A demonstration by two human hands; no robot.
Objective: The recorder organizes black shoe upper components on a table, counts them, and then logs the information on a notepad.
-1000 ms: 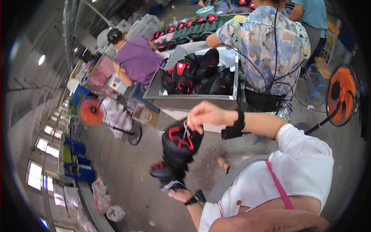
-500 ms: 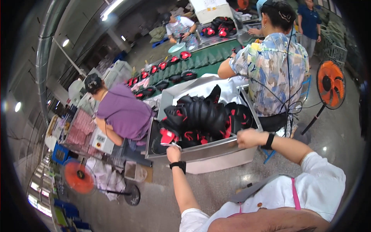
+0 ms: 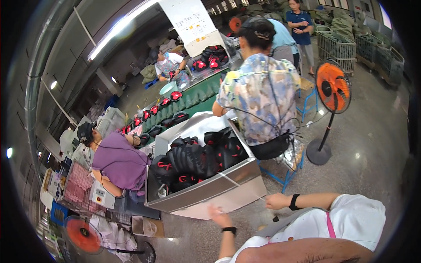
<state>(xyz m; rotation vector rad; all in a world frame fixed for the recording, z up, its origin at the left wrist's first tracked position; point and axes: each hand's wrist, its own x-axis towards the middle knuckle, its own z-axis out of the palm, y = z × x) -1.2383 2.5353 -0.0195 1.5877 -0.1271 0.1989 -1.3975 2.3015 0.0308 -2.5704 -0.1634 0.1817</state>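
Observation:
A metal bin (image 3: 202,193) heaped with black-and-red shoe uppers (image 3: 193,158) stands in front of me. A thin pale strap (image 3: 241,186) runs from its near rim to my right hand (image 3: 277,201), whose closed fingers grip the strap's end. My left hand (image 3: 220,215) is off the bin, low by its near side panel. Its fingers are apart, somewhat blurred, and nothing shows in them.
Beyond the bin, a green conveyor (image 3: 198,101) carries rows of shoe pieces. A person in a purple top (image 3: 120,160) sits left; one in a patterned shirt (image 3: 263,94) sits right. Orange fans (image 3: 333,87) stand on both sides, with wheeled cages (image 3: 335,50) at the far right.
My left hand has let go of a red-and-white piece at the bin and drawn back. My right hand has pulled back from the rim with the strap. The view has turned right.

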